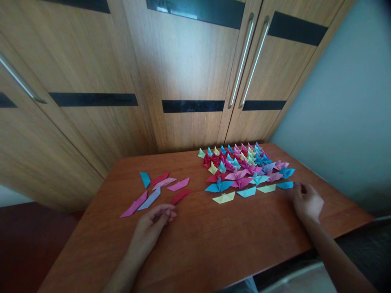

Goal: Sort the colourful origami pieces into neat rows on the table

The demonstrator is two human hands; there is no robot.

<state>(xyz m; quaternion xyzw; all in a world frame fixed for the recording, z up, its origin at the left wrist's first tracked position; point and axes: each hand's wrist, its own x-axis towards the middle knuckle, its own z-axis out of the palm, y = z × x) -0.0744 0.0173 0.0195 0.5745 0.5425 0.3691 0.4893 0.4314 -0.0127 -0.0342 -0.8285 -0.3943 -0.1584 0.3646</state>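
Note:
My right hand is closed, its fingertips at the right tip of a flat blue folded paper. That paper lies at the right end of a front row with a light green folded paper, a light blue one and a pale yellow one. On the left, my left hand hovers low over the table, thumb against curled fingers, with nothing visible in them. Just beyond it rests a red folded paper. A lavender strip and a magenta one lie nearby.
Behind the front row stand several rows of colourful origami cranes. More flat folded papers, including a teal one, lie at the left on the brown table. A wooden wardrobe backs the table; a pale wall is at right.

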